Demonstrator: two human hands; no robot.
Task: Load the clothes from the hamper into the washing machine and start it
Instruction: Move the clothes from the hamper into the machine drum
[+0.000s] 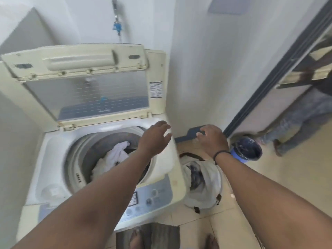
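Note:
The cream top-loading washing machine (pixel 161 169) stands on the left with its lid (pixel 86 83) folded up. White clothes (pixel 115 157) lie in the drum. My left hand (pixel 154 139) hovers over the drum's right rim, fingers spread, holding nothing. My right hand (pixel 212 139) hangs in the air above the hamper (pixel 204 200), fingers loosely curled and empty, a dark band on its wrist. The white fabric hamper sits on the floor right of the machine, with white and dark clothes (pixel 196 175) inside. The control panel (pixel 154 194) is at the machine's front.
A blue bucket (pixel 248 150) stands on the tiled floor beyond the hamper. Another person's legs (pixel 294 126) are at the right, by a doorway. A tap (pixel 116 22) is on the wall behind the machine. A grey mat (pixel 161 234) lies under my feet.

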